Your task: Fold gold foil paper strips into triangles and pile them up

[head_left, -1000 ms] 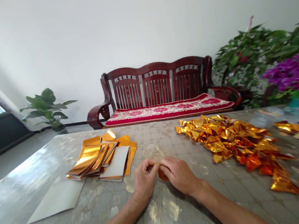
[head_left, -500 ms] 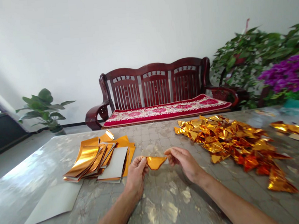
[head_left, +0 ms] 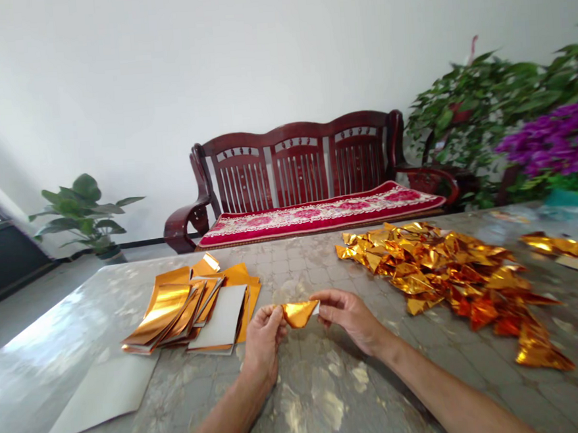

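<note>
The folded gold paper (head_left: 297, 313), shiny with a white right tip, is over the table (head_left: 212, 396), pinched between the left hand (head_left: 264, 339) and right hand (head_left: 351, 319). Sheets (head_left: 171, 304) lie left, folded pieces (head_left: 428, 263) right.

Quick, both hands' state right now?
Left hand: closed, pinching one end of the folded gold paper.
Right hand: at its white tip; grip cannot be told.
</note>
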`<state>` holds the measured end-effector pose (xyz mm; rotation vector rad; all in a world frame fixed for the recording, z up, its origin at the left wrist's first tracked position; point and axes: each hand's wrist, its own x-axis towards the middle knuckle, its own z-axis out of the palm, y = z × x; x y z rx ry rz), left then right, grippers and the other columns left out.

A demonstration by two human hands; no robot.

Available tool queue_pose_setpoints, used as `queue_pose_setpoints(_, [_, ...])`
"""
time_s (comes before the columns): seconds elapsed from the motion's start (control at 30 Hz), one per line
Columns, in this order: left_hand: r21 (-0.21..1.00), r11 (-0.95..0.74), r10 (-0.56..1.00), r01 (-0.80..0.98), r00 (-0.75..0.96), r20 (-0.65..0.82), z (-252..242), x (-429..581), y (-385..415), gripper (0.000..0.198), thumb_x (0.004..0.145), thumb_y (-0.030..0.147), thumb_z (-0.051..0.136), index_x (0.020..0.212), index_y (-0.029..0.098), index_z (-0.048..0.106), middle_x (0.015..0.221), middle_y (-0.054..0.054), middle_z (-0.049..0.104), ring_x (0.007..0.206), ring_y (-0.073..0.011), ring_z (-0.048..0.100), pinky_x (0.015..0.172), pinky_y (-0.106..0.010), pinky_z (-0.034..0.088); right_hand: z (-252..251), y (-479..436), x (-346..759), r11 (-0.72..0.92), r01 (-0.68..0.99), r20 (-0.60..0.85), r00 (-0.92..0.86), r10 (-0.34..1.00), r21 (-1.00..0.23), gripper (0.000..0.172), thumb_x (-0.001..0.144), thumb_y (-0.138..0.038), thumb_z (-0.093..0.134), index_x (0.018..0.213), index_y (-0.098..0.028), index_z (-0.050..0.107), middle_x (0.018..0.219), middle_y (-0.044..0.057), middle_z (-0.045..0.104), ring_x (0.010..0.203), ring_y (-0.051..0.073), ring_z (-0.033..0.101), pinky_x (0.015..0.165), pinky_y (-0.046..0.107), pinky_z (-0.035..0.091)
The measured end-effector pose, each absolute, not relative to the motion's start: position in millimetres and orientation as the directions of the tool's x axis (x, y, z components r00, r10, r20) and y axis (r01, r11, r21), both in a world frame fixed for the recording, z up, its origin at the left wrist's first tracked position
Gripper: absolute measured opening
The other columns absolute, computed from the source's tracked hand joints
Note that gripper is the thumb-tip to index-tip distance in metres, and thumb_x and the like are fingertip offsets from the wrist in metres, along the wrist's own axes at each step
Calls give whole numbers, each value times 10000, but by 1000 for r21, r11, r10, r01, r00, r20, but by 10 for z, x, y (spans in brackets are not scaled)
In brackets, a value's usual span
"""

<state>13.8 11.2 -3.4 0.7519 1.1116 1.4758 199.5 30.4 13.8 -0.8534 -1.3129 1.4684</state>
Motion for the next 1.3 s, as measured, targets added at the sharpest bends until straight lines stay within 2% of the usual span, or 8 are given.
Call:
queue_pose_setpoints(0.23, [982,-94,965,-163,-258,49,-33,140,120,347,666,450,764,726,163,577,627,35,582,539,-80,505,498,-178,397,123,313,1948,63,-174,100,-210,973,-983,289,687,-357,743,885,-147,718,657,-7,648,590,116,539,578,251,445])
queue_pose_setpoints(0.37, [988,-152,960,-29,-242,141,-75,97,147,275,678,376,747,715,176,562,582,56,544,496,-83,480,496,-192,390,94,350,1970,158,-8,158,-116,981,-987,208,674,-309,705,811,-153,699,646,-18,634,575,111,520,577,245,424])
queue_pose_setpoints(0.5, [957,-259,953,130,-125,275,-134,26,162,192,705,285,716,715,181,555,622,47,534,560,-98,489,544,-199,393,79,385,2026,267,215,248,-114,962,-939,87,673,-232,637,727,-166,651,624,-19,620,580,118,526,560,233,398])
queue_pose_setpoints(0.63, [870,-394,914,298,28,405,-145,-71,177,105,771,202,651,809,185,555,714,36,543,644,-108,500,614,-206,405,60,408,2082,342,277,299,-187,936,-898,42,691,-195,607,722,-177,627,641,-21,622,609,126,549,589,231,412])
queue_pose_setpoints(0.73, [775,-485,874,406,211,437,-123,-144,181,19,836,174,597,828,183,583,757,16,567,694,-119,526,657,-218,415,33,426,2124,403,312,332,-256,908,-860,52,719,-175,603,741,-180,650,689,-7,652,662,139,582,644,241,434])
queue_pose_setpoints(0.9, [665,-601,798,444,374,472,-99,-201,176,112,911,168,530,891,189,638,860,-23,625,826,-146,589,759,-241,446,1,441,2194,479,366,363,-342,867,-798,109,750,-129,605,764,-199,687,771,7,693,740,156,628,712,252,458])
queue_pose_setpoints(1.1, [642,-609,791,465,411,453,-81,-209,179,138,921,168,513,928,195,648,891,-36,623,855,-154,598,779,-249,460,-20,436,2261,593,418,406,-454,793,-689,228,763,-65,580,843,-230,715,840,0,704,814,158,651,772,257,473])
queue_pose_setpoints(1.3, [659,-593,803,463,391,449,-90,-201,190,121,883,113,535,893,190,628,878,-20,604,836,-144,577,760,-243,447,-51,460,2289,746,386,516,-548,658,-543,284,845,-65,534,948,-237,735,894,23,702,839,150,654,764,250,484])
